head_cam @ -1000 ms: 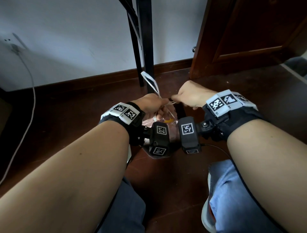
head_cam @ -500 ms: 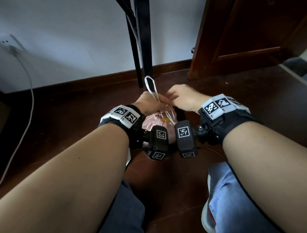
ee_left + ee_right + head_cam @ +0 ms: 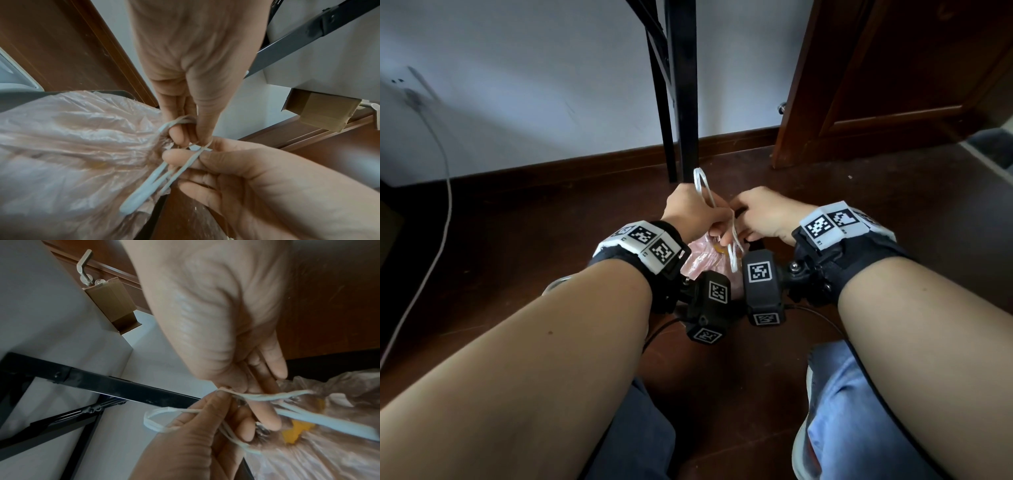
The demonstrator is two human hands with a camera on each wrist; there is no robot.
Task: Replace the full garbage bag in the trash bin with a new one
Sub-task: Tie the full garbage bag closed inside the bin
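Head view: person crouched over dark wooden floor. Left hand and right hand meet above a translucent pink plastic garbage bag, mostly hidden by the wrist rigs. A white drawstring cord loops up out of the left hand. Black metal table leg stands just behind, wall and brown door beyond. Bin not identifiable here.

Left wrist view: left hand pinches the cord at the gathered neck of the bag, fingers curled round it. Right hand has its fingers curled about the crossing strands. A dark rim edge shows behind the bag, probably the trash bin; bag appears to sit in it, uncertain.

Right wrist view: right hand pinches strands where they cross; left hand grips a loop. Yellow scrap visible through the film.

Judgement: knot being tied, not yet cinched. Risks: thin cord slipping from a pinch would loosen the neck; hard pulling could tear the thin film at the gather; a loose knot may spill contents on lifting.
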